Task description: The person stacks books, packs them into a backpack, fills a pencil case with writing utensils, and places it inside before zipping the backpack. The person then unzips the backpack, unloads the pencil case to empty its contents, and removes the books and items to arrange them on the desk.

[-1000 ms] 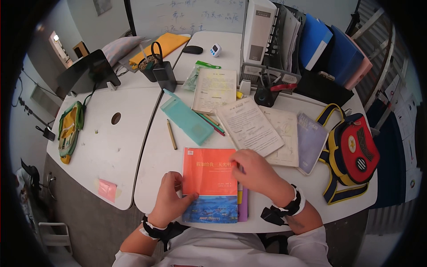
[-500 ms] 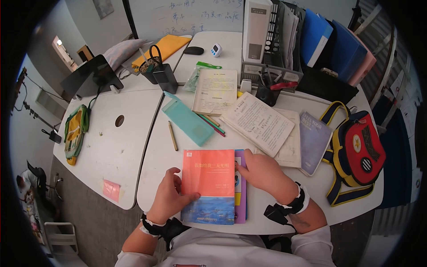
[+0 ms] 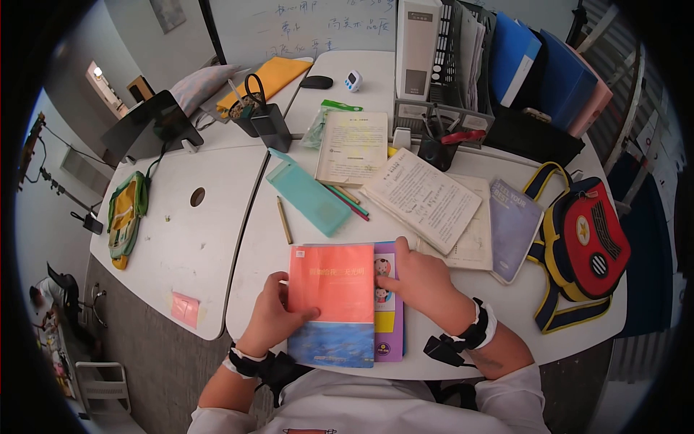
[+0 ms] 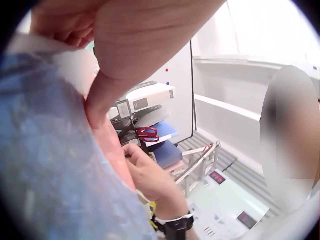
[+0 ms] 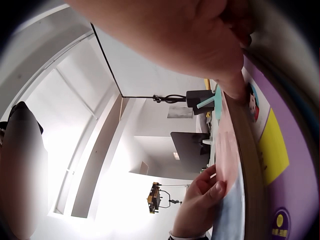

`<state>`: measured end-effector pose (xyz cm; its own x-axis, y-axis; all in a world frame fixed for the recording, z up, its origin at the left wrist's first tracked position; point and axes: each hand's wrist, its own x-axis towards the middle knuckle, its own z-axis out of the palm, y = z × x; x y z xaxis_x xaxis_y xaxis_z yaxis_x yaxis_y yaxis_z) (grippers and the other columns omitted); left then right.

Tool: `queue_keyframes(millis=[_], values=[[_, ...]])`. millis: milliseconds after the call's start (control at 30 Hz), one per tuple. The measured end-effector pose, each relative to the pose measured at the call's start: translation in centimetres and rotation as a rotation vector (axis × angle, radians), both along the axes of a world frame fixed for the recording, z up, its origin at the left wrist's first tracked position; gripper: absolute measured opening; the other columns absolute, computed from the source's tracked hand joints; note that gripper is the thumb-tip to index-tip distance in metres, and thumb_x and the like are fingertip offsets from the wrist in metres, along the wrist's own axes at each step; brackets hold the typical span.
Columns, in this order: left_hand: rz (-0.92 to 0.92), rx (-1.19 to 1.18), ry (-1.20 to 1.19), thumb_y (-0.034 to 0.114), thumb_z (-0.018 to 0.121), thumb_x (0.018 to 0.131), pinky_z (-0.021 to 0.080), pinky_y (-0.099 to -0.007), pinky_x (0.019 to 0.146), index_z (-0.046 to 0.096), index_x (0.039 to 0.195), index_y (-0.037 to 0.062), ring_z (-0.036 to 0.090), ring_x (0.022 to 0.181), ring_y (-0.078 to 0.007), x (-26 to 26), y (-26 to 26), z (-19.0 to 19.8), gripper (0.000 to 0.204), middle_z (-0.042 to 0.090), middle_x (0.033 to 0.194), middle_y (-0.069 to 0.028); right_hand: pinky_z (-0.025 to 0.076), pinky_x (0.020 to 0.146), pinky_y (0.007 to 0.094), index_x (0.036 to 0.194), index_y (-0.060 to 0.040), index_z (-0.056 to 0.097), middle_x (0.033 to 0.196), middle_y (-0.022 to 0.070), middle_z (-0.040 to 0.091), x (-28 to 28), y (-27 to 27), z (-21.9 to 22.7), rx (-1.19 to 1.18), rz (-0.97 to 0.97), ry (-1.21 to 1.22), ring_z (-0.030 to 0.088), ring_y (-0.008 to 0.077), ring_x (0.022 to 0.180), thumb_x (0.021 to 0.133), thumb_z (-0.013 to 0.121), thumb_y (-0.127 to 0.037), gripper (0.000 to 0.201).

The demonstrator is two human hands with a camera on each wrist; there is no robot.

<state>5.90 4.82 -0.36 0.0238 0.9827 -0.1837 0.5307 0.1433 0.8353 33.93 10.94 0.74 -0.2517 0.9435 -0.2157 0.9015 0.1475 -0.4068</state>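
Observation:
My left hand grips a red and blue paperback book at its left edge, thumb on the cover. The paperback overlaps the left part of a purple book with cartoon faces and a yellow block. My right hand holds that purple book by its upper right side, its thumb on the cover in the right wrist view and its other fingers mostly hidden. Seen from the left wrist, the paperback's blue lower cover fills the near left, under the left thumb.
Beyond the hands lie a teal pencil case, a pencil, an open book and a grey-purple notebook. A red and navy backpack is at the right. Farther back stand a pen holder and file folders.
The left hand has drawn the red and blue paperback leftward, uncovering more of the purple book. The right hand has shifted from the paperback's edge to the purple book.

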Motion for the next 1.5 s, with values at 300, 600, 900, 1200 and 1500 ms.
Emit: queue_keyframes(millis=[300, 600, 900, 1200, 1500], values=[[0.208, 0.136, -0.126, -0.006, 0.070, 0.078, 0.052, -0.0266, 0.081, 0.055, 0.126, -0.0046, 0.064, 0.096, -0.0144, -9.7, 3.6, -0.1, 0.050, 0.068, 0.106, -0.0068, 0.056, 0.072, 0.0441, 0.137, 0.0057, 0.035, 0.098, 0.0252, 0.067, 0.1, 0.2, 0.1, -0.097, -0.029, 0.121, 0.070, 0.0397, 0.088, 0.073, 0.084, -0.044, 0.094], [-0.081, 0.389, 0.201, 0.008, 0.080, 0.079, 0.054, -0.0317, 0.076, 0.056, 0.127, -0.0003, 0.065, 0.091, -0.0218, -4.8, 1.2, 0.4, 0.054, 0.063, 0.108, -0.0119, 0.055, 0.078, 0.0434, 0.134, 0.0018, 0.044, 0.099, 0.0208, 0.068, 0.1, 0.2, -0.4, -0.062, -0.011, 0.104, 0.069, 0.0373, 0.094, 0.072, 0.084, -0.044, 0.087], [-0.186, -0.144, 0.162, 0.014, 0.085, 0.075, 0.056, -0.0345, 0.075, 0.036, 0.141, -0.0031, 0.068, 0.089, -0.0278, 2.0, 0.0, 3.5, 0.084, 0.065, 0.099, -0.0199, 0.055, 0.073, 0.0437, 0.109, -0.0010, 0.048, 0.087, 0.0192, 0.069, 0.3, 0.4, 1.9, -0.167, -0.012, 0.040, 0.070, 0.0382, 0.085, 0.069, 0.085, -0.049, 0.072], [-0.024, 0.180, -0.479, 0.004, 0.064, 0.096, 0.053, -0.0281, 0.086, 0.052, 0.130, -0.0053, 0.064, 0.098, -0.0143, -0.5, 5.4, 3.9, 0.038, 0.065, 0.112, -0.0086, 0.054, 0.074, 0.0453, 0.132, 0.0033, 0.042, 0.090, 0.0237, 0.069, 3.2, 1.9, 0.9, -0.048, -0.073, 0.227, 0.069, 0.0395, 0.088, 0.083, 0.075, -0.047, 0.078], [-0.101, 0.519, 0.093, 0.001, 0.070, 0.084, 0.054, -0.0366, 0.089, 0.039, 0.142, 0.0012, 0.051, 0.121, -0.0264, -1.5, 5.5, 0.0, 0.066, 0.045, 0.130, -0.0159, 0.052, 0.071, 0.0438, 0.134, 0.0048, 0.039, 0.086, 0.0238, 0.068, 1.9, 0.7, 1.4, -0.172, -0.001, 0.177, 0.069, 0.0391, 0.083, 0.087, 0.070, -0.029, 0.066]])
